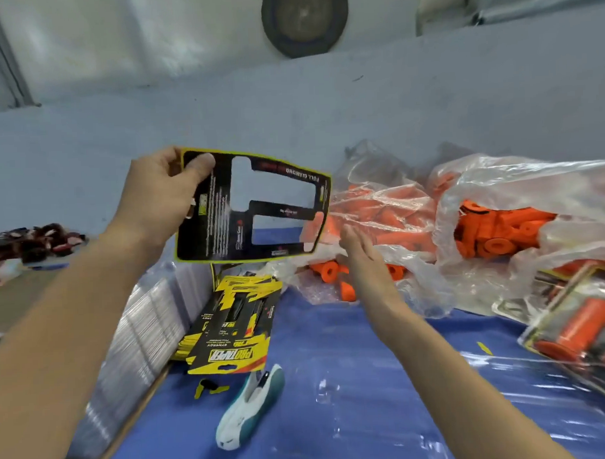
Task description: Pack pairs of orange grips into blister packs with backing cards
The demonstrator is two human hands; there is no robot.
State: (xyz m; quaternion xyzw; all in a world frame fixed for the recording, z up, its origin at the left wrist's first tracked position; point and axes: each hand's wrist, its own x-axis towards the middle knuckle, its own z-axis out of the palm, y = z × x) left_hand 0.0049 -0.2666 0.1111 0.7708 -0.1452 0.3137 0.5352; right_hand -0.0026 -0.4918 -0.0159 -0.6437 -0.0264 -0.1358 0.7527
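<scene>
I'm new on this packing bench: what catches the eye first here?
The orange grips heaped in clear bags at right stand out most. Next, the left grip holds up a black card with cut-out windows, centre-left. Below it lies a stack of yellow cards on the blue cloth.

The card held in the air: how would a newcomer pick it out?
Find the blue sheet spread below; a yellow card stack lies near its left edge. Just above it, the left hand holds one card aloft. It alone shows its black back, with cut-out windows.
</scene>
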